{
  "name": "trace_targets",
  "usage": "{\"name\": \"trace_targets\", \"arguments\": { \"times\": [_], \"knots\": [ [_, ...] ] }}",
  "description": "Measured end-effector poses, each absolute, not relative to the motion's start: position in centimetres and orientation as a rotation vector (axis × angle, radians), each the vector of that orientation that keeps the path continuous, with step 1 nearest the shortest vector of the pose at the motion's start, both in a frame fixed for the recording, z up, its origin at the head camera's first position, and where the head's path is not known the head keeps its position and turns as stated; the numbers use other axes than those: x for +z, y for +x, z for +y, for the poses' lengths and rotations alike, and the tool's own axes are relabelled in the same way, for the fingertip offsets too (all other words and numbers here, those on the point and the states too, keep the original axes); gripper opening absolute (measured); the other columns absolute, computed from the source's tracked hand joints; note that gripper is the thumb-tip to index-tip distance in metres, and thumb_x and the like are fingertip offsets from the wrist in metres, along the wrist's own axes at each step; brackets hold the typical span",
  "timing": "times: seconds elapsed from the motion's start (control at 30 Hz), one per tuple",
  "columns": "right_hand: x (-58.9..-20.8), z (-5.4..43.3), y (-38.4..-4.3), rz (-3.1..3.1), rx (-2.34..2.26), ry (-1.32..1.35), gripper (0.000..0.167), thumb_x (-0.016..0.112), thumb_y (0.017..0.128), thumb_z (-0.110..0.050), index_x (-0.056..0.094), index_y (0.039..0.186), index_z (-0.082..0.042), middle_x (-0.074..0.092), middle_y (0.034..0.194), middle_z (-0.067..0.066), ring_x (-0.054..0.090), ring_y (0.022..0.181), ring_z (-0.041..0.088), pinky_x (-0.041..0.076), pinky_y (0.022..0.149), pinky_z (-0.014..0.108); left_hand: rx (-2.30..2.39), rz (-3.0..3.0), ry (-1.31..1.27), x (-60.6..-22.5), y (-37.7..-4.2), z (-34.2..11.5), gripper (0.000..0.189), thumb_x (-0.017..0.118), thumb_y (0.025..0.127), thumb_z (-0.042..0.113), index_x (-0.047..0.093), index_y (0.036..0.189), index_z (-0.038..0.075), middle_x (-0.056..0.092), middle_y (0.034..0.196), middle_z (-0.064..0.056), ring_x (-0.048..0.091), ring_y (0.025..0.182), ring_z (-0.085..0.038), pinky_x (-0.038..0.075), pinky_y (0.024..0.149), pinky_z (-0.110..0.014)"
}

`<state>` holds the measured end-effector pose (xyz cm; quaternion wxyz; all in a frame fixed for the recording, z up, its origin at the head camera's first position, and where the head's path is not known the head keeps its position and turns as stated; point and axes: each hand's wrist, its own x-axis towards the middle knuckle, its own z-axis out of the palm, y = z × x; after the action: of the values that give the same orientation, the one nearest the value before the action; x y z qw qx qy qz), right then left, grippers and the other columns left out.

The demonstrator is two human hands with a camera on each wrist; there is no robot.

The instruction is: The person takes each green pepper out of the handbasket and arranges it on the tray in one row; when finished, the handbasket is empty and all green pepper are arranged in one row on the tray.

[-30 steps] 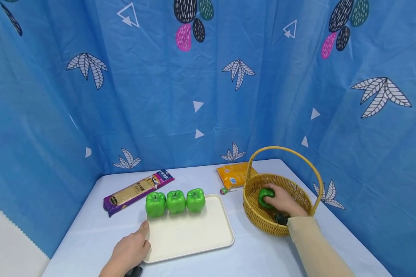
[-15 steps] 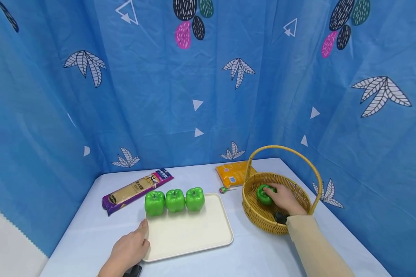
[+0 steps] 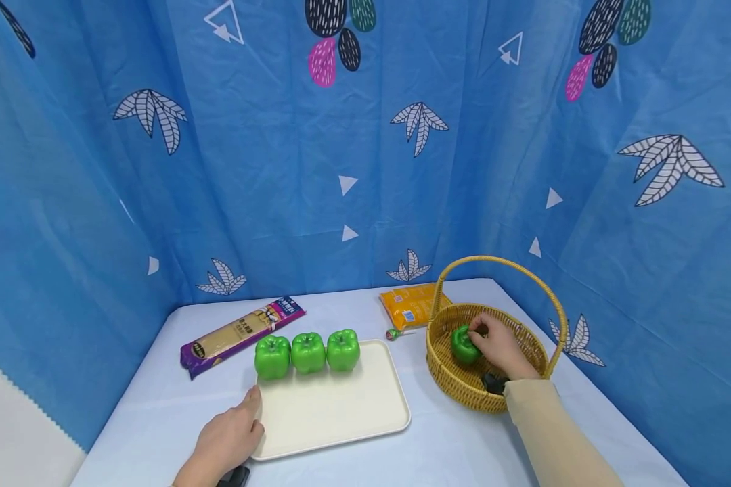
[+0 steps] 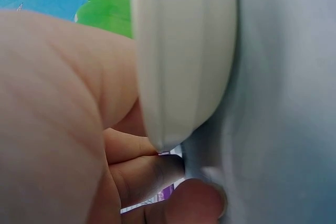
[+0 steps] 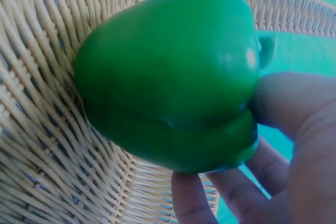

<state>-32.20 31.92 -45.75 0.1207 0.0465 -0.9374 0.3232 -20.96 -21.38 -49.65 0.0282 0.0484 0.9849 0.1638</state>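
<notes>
My left hand grips the left rim of a cream tray, its thumb over the edge; the left wrist view shows the tray's side close up with fingers beside it. Three green bell peppers stand in a row along the tray's far left side. My right hand reaches into a wicker basket and holds another green bell pepper by its stem end. In the right wrist view this pepper lies against the woven wall, thumb at its top and fingertips along its lower side.
A purple noodle packet lies behind the peppers at the left. An orange packet and a small lollipop lie between the tray and the basket. The basket's tall handle arches over it. A blue curtain encloses the table.
In the basket, my right fingers have drawn up from around the pepper to its stem end, and the pepper has shifted slightly left. The left hand and tray hold still.
</notes>
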Motion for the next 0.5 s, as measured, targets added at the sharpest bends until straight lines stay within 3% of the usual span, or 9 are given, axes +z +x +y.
{"name": "trace_targets", "arguments": {
  "times": [0.2,0.4,0.5],
  "knots": [
    [-45.79,31.75,-31.95,-2.795,1.008,0.121,0.015,0.060,0.099,-0.016,0.068,0.109,-0.010,0.065,0.119,0.016,0.060,0.096,0.030,0.050,0.074,0.040,0.502,3.035,0.148,-49.77,-21.06,-21.38,0.068,0.059,0.090,0.016,0.041,0.149,-0.014,0.057,0.144,-0.029,0.052,0.064,-0.018,0.047,0.059,-0.038],
    [-45.97,31.72,-32.20,-2.864,1.008,0.113,0.046,0.081,0.087,-0.035,0.061,0.117,-0.007,0.063,0.121,0.020,0.061,0.099,0.032,0.055,0.078,0.045,0.502,3.032,0.142,-49.81,-21.08,-21.38,0.068,0.058,0.091,0.016,0.040,0.150,-0.014,0.059,0.140,-0.030,0.049,0.060,-0.019,0.041,0.055,-0.036],
    [-46.10,31.79,-32.38,-2.880,1.000,0.109,0.052,0.084,0.084,-0.037,0.058,0.118,-0.007,0.062,0.123,0.019,0.061,0.102,0.032,0.054,0.083,0.047,0.505,3.033,0.138,-49.82,-21.02,-21.35,0.068,0.058,0.091,0.016,0.040,0.150,-0.014,0.059,0.140,-0.031,0.048,0.059,-0.019,0.039,0.054,-0.035]
  ]
}}
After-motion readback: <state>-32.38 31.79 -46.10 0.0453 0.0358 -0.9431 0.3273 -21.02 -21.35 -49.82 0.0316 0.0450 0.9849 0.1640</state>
